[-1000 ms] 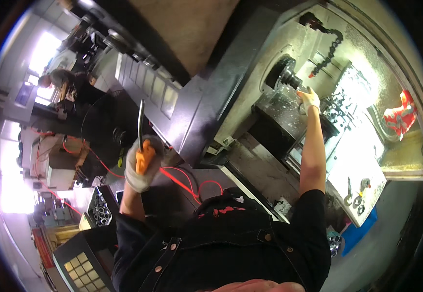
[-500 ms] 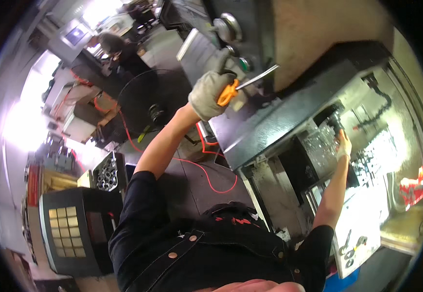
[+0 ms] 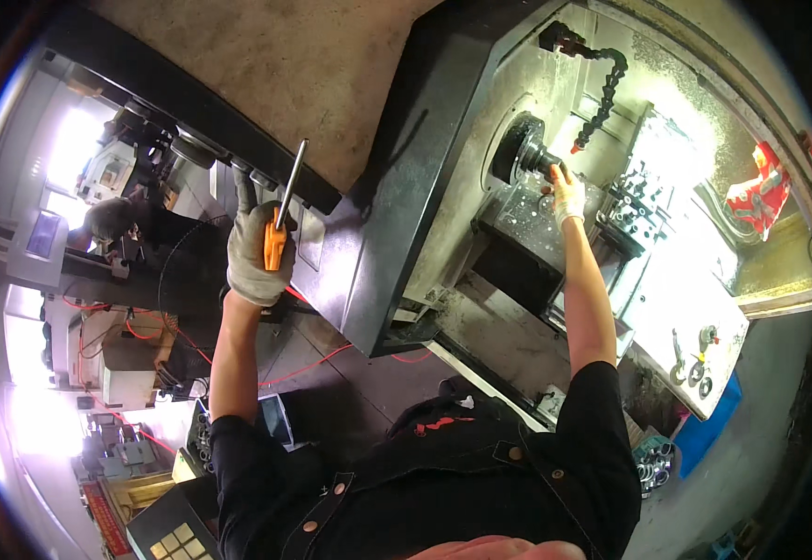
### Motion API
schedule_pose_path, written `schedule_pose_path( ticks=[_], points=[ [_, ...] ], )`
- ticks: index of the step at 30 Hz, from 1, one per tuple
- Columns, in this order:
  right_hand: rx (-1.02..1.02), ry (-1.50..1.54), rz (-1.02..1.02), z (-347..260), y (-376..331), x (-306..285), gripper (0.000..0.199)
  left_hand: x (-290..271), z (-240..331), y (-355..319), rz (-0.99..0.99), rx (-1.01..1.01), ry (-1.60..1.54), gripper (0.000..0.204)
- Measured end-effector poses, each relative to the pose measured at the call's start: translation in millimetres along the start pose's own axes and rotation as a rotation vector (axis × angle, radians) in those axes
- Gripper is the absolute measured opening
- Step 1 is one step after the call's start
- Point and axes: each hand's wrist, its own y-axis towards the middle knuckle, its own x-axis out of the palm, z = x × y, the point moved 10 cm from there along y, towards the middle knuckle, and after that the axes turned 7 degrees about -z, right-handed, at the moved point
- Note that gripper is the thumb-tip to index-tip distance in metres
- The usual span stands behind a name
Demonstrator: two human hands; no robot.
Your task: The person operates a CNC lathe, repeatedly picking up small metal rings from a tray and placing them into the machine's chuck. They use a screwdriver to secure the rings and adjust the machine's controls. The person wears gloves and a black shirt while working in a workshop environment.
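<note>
Bin (image 3: pixel 653 464): nearest us, low right beside the blue mat (image 3: pixel 700 439); we see metal rings piled in it.
Crate (image 3: pixel 203 431): low left by our left elbow, round metal parts inside, count unclear.
Keypad (image 3: pixel 171 541): bottom left edge, pale square keys.
Left hand (image 3: pixel 257 247): gloved, fingers wrapped tight round the air gun (image 3: pixel 277 238); orange grip in our fist, thin metal nozzle pointing up toward the machine's black door edge.
Tray (image 3: pixel 695 317): bright shelf right of our right arm, a few small tools lying on it.
Right hand (image 3: pixel 567 194): gloved, reaching into the lathe (image 3: pixel 518 224); fingers at the chuck (image 3: pixel 523 154), whether they grip anything we cannot tell.
Hose (image 3: pixel 602 79): black segmented coolant line above the chuck.
Rag (image 3: pixel 761 191): red, far right.
</note>
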Motion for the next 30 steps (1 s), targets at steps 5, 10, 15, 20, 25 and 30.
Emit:
schedule_pose_path(
  ticks=[5, 10, 15, 20, 25, 30],
  points=[
    [0.113, -0.213, -0.190, -10, -7, 6, 0.046, -3, 6, -1, 0.037, -0.018, -0.040, 0.031],
    [0.414, -0.211, -0.485, 51, -61, 25, 0.031, 4, 3, -4, 0.081, -0.081, -0.105, 0.032],
    [0.481, -0.014, -0.538, 48, -172, 83, 0.037, 13, 22, -6, 0.106, -0.162, -0.144, 0.035],
    [0.521, 0.228, -0.561, 53, -266, 116, 0.047, 5, 38, -15, 0.142, -0.136, -0.095, 0.035],
    [0.409, -0.111, -0.935, -23, -362, 186, 0.022, 13, 34, -15, 0.075, -0.196, -0.067, 0.036],
    [0.271, -0.023, -0.899, -1, -382, 227, 0.027, 3, 42, -10, 0.094, -0.054, -0.122, 0.040]
  ],
)
